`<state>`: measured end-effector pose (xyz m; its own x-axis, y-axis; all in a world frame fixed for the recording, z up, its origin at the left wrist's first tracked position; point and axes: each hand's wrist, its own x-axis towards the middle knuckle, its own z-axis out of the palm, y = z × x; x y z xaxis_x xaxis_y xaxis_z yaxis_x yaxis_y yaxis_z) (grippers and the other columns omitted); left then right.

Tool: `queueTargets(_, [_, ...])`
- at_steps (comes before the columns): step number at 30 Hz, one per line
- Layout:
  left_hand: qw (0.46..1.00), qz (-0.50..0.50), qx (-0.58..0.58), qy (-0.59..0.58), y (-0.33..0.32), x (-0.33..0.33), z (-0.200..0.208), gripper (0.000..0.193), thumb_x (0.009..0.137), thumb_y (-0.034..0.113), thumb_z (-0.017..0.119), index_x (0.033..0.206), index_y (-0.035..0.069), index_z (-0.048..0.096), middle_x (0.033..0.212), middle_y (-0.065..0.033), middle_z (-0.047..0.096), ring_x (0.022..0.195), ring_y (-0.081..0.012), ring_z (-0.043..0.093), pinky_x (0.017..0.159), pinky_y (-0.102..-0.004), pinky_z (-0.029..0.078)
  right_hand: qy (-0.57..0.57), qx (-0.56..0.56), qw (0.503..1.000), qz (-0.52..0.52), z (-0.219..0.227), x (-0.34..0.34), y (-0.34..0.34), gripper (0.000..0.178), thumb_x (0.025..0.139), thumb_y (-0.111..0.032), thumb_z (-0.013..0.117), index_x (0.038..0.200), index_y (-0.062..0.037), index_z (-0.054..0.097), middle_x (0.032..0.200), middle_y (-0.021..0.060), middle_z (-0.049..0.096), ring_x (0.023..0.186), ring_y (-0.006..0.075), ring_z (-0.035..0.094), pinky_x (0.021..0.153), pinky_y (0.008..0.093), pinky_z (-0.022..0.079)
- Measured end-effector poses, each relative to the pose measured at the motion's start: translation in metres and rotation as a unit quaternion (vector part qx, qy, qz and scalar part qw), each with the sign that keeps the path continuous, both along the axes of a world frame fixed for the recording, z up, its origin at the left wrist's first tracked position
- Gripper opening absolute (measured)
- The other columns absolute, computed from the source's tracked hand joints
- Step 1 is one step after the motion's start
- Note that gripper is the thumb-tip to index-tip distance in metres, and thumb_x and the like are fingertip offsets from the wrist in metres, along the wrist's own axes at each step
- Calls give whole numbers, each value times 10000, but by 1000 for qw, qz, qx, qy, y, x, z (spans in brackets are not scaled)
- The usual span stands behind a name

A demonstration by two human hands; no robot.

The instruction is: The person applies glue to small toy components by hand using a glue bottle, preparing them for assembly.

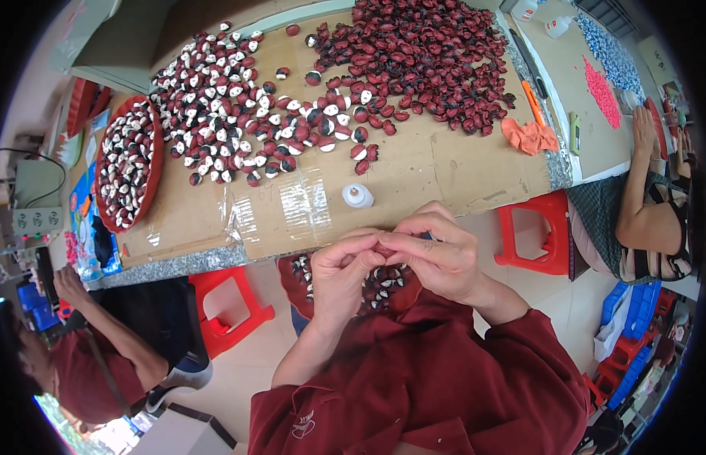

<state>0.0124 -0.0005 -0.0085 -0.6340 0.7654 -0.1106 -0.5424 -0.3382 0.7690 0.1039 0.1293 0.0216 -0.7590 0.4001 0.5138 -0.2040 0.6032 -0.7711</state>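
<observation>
Just past the table's near edge, my left hand [344, 264] and my right hand [442, 256] meet, both closed at the fingertips. Between them is a small dark red piece [382, 249], mostly hidden by the fingers. A red basket [298, 297] with black, white and red pieces sits beneath my hands, over my lap. On the cardboard ahead of my hands stands a small white bottle with a nozzle [358, 196]. Beyond it lie many rounded red, black and white pieces [224, 114] and, to their right, a heap of dark red shell-like pieces [429, 61].
A red basket [154, 163] of similar pieces stands at the left. An orange cutter [533, 104] and a crumpled orange cloth [529, 136] lie at the right edge. Red stools [230, 307] flank me. Other people sit at left and right, one arm [633, 182] showing at right.
</observation>
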Motion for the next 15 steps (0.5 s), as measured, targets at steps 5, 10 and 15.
queueTargets(5, [982, 43, -15, 186, 2, -2, -6, 123, 819, -59, 589, 930, -16, 620, 994, -139, 594, 811, -145, 606, 699, -232, 513, -6, -71, 997, -19, -1, -2, -8, 325, 620, 71, 677, 931, -23, 676, 832, 79, 630, 711, 200, 586, 588, 274, 492])
queueTargets(10, [973, 81, -30, 216, -4, 0, -9, 121, 804, -70, 602, 910, -16, 620, 973, -124, 584, 783, -133, 599, 680, -224, 503, 0, -60, 998, -23, -6, -3, -14, 279, 638, 57, 685, 909, -6, 672, 812, 82, 640, 695, 204, 594, 590, 281, 497])
queueTargets(15, [967, 29, -139, 213, -23, -11, 16, 194, 761, -87, 638, 931, 7, 644, 988, -104, 585, 756, -104, 580, 687, -209, 481, -76, -137, 987, 28, -10, -2, -6, 284, 618, -18, 756, 891, -4, 680, 840, 97, 648, 720, 214, 591, 619, 297, 475])
